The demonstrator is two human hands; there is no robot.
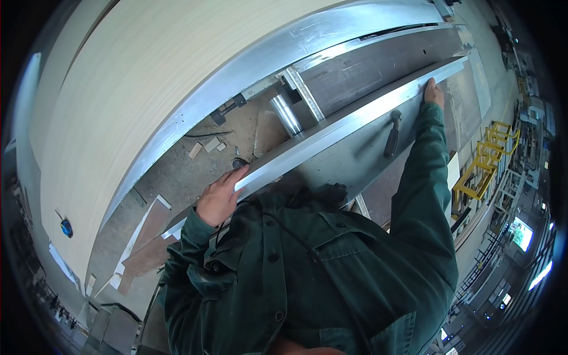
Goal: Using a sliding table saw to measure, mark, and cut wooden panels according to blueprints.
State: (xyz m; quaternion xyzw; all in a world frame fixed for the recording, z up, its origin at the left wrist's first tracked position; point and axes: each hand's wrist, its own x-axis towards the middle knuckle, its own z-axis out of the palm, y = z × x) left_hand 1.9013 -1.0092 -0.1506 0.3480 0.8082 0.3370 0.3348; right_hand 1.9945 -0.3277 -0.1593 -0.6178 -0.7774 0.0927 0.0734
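A long straight aluminium fence rail (355, 121) runs slantwise across the machine in front of me, from near my body at the left up to the far right. My left hand (220, 198) is closed round its near left end, fingertips over the top edge. Close to the far right end, my right hand (435, 93) grips the rail's side, with the arm stretched out and the thumb side partly hidden. Below the rail, a lever with a dark handle (391, 141) sticks out of the grey machine housing (349, 163). A shiny round steel bar (286, 116) meets the rail's far side.
Beyond lies a dark metal machine table (367, 71), then an aluminium edge (248, 65) and a large pale wooden panel (136, 71). Wood offcuts (212, 144) lie on the floor at left. Yellow metal frames (485, 160) stand at right. A small blue object (66, 227) rests on the panel.
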